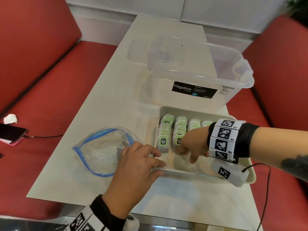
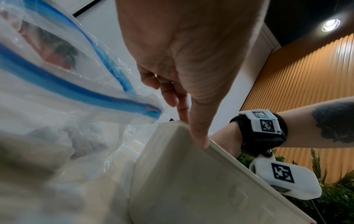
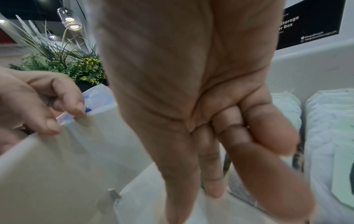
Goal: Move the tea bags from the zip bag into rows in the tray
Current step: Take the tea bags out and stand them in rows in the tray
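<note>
A cream tray (image 1: 191,111) sits on the white table and holds several rows of tea bags (image 1: 164,135) with green tags. My right hand (image 1: 185,155) reaches down into the tray at the front of the second row. In the right wrist view its curled fingers (image 3: 268,128) seem to pinch a tea bag, mostly hidden by the hand (image 3: 220,174). My left hand (image 1: 156,160) grips the tray's near left corner, fingertips (image 3: 51,125) curled over the rim (image 2: 191,181). The clear zip bag (image 1: 101,149) with a blue seal lies open just left of the tray and looks empty.
A clear Megabox storage box (image 1: 196,75) stands directly behind the tray. Red bench seats flank the table; a phone (image 1: 11,133) with a cable and a crumpled tissue (image 1: 10,118) lie on the left one. A black cable (image 1: 266,189) hangs from my right wrist.
</note>
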The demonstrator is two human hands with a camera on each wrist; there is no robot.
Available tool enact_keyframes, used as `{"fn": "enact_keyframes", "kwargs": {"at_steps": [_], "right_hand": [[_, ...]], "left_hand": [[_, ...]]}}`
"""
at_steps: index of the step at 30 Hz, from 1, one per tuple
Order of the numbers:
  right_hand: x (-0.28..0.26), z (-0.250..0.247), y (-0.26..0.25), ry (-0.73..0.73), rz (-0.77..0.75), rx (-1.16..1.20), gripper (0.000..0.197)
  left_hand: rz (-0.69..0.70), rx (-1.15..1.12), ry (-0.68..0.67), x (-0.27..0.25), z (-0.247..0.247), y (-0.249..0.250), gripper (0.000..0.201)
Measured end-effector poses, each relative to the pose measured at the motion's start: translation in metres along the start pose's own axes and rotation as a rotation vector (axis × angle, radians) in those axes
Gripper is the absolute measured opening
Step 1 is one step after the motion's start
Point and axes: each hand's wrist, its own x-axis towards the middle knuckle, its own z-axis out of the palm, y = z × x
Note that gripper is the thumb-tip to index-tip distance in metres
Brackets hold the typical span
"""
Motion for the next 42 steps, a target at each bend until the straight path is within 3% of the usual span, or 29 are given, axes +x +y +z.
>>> {"fn": "enact_keyframes", "kwargs": {"at_steps": [3, 6, 9, 11, 15, 18, 21, 26, 32, 37, 39, 40, 41, 42], "right_hand": [[0.0, 0.001, 0.0, 0.004, -0.019, 0.084, 0.053], [-0.002, -0.001, 0.0, 0.033, -0.002, 0.101, 0.048], [-0.015, -0.012, 0.001, 0.099, 0.002, 0.183, 0.043], [-0.026, -0.021, 0.001, 0.2, 0.016, 0.299, 0.036], [-0.049, -0.04, -0.02, 0.547, 0.0, 0.359, 0.022], [-0.061, -0.05, -0.064, 0.723, -0.061, 0.46, 0.017], [-0.045, -0.045, -0.121, 0.829, -0.131, 0.565, 0.021], [0.008, -0.036, -0.183, 0.728, -0.038, 0.21, 0.028], [0.063, -0.049, -0.19, 0.602, 0.139, -0.012, 0.032], [0.071, -0.06, -0.189, 0.673, 0.185, 0.335, 0.027], [0.075, -0.059, -0.199, 0.676, 0.206, 0.249, 0.023], [0.076, -0.065, -0.208, 0.605, 0.227, 0.142, 0.022], [0.073, -0.069, -0.225, 0.421, 0.252, 0.017, 0.028], [0.068, -0.061, -0.239, 0.146, 0.269, 0.019, 0.039]], "left_hand": [[0.003, -0.029, 0.01, -0.003, -0.002, 0.001, 0.017], [-0.033, -0.118, 0.113, -0.008, -0.016, -0.003, 0.012], [-0.159, -0.078, 0.326, -0.016, -0.046, -0.021, 0.013], [-0.313, 0.03, 0.417, -0.024, -0.063, -0.039, 0.021], [-0.56, 0.021, 0.264, -0.044, -0.069, -0.071, 0.029], [-0.585, -0.061, 0.164, -0.05, -0.06, -0.082, 0.045], [-0.549, -0.063, 0.162, -0.051, -0.058, -0.074, 0.06], [-0.502, -0.011, 0.139, -0.058, -0.066, -0.048, 0.069], [-0.476, -0.021, 0.101, -0.07, -0.073, -0.042, 0.069], [-0.472, 0.034, 0.078, -0.076, -0.078, -0.047, 0.069], [-0.499, 0.049, 0.081, -0.078, -0.081, -0.048, 0.068], [-0.505, 0.052, 0.086, -0.079, -0.083, -0.048, 0.067], [-0.505, 0.054, 0.091, -0.08, -0.085, -0.048, 0.067], [-0.504, 0.053, 0.092, -0.081, -0.087, -0.048, 0.066]]}}
